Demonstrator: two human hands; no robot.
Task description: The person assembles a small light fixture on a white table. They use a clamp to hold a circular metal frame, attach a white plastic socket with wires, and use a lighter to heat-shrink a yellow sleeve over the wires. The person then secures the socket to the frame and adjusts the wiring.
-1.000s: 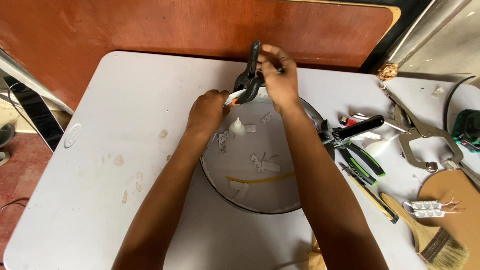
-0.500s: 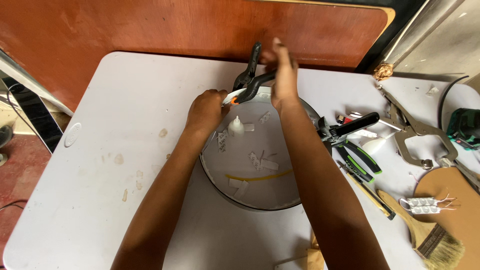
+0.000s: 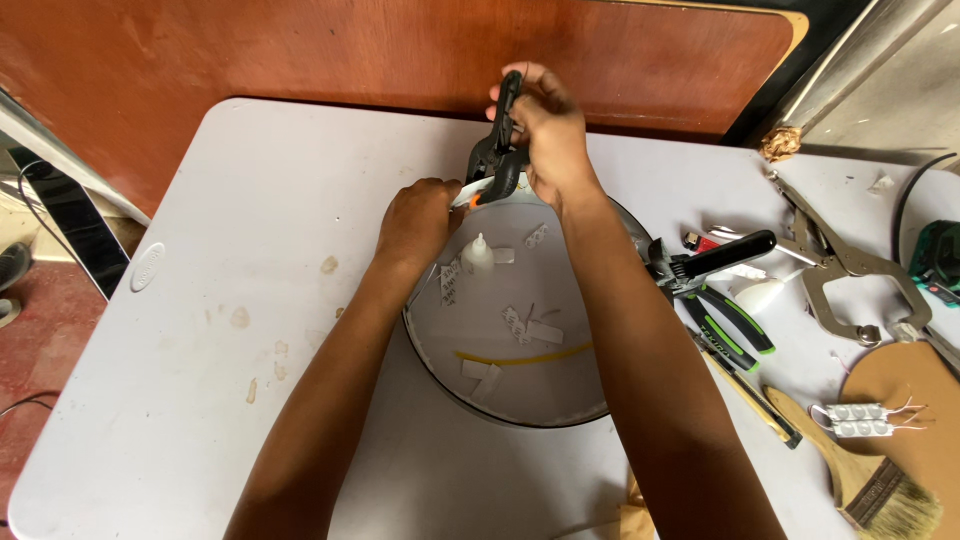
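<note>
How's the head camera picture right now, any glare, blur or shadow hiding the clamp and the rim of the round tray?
Head view: even, soft light, no glare on the white table; sharp focus on the black spring clamp in the right hand; the left hand covers part of the round tray's rim; faint shadows under both forearms; slight wide-angle bending toward the edges.

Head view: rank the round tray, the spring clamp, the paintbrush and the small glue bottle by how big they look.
1. round tray, by far the largest.
2. and 3. paintbrush and spring clamp: too close to rank; the brush is cut off by the frame, and the clamp is raised nearer the camera in the right hand.
4. glue bottle.
</note>
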